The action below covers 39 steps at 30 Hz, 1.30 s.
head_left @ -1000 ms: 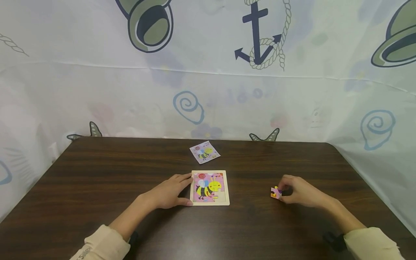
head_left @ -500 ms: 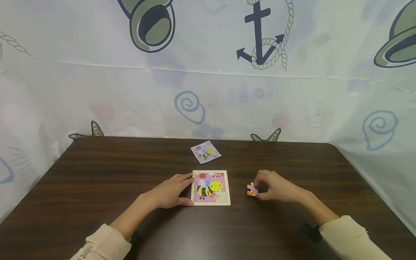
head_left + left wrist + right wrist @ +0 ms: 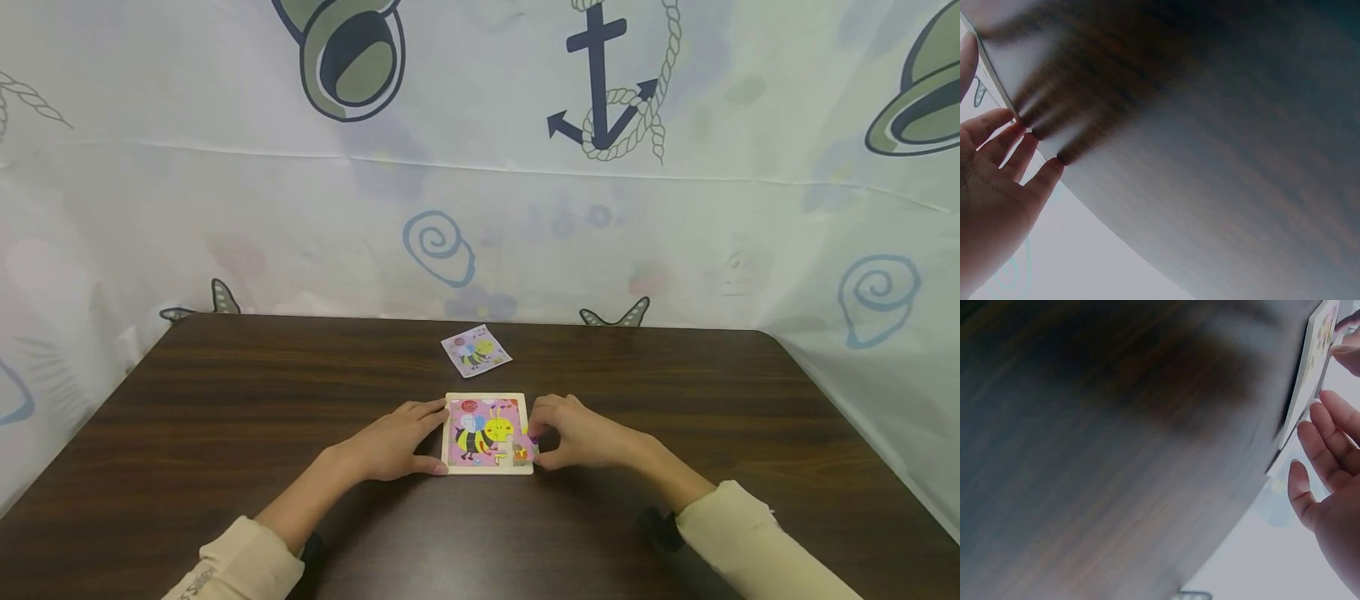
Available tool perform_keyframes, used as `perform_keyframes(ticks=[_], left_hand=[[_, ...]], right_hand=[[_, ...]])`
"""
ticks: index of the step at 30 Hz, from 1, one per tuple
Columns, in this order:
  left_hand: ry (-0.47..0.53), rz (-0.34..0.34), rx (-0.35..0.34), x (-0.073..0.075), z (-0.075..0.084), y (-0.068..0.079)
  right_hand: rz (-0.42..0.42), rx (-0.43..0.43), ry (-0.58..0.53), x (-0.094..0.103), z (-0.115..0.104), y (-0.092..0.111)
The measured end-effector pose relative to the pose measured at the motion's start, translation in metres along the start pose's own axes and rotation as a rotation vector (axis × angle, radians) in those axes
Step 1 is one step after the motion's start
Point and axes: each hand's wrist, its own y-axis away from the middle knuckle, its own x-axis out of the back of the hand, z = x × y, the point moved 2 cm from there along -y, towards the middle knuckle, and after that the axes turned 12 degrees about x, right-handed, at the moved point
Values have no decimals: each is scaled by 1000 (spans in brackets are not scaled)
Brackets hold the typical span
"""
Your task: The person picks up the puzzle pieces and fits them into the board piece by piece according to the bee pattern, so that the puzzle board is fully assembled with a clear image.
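Observation:
A square wooden puzzle tray [image 3: 487, 471] with a pink bee picture lies on the table; its lower right part shows bare wood. My left hand [image 3: 388, 443] rests at the tray's left edge, thumb at the near corner and fingers near the far one. Its fingers look straight in the left wrist view, their tips along the table. Between thumb and fingertips, my right hand [image 3: 583, 433] pinches a pink and yellow puzzle piece [image 3: 522, 452], which overlaps the bare corner. In the right wrist view, the other fingers [image 3: 1322, 450] extend beside the tray.
A small card [image 3: 476, 351] with the same bee picture lies behind the tray on the dark wooden table [image 3: 300, 358]. A pale printed cloth [image 3: 337, 225] hangs beyond the table's far edge.
My right hand has carried the puzzle piece leftward from the right side of the table to the tray's lower right corner. My left hand has stayed at the tray's left edge.

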Motion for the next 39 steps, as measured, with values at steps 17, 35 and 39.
perform_keyframes(ticks=[17, 35, 39], left_hand=[[-3, 7, 1, -1, 1, -1], [0, -3, -1, 0, 2, 0], [-17, -1, -6, 0, 3, 0]], right_hand=[[-59, -16, -3, -11, -6, -13], [-36, 20, 11, -10, -4, -11], [-28, 35, 10, -10, -4, -10]])
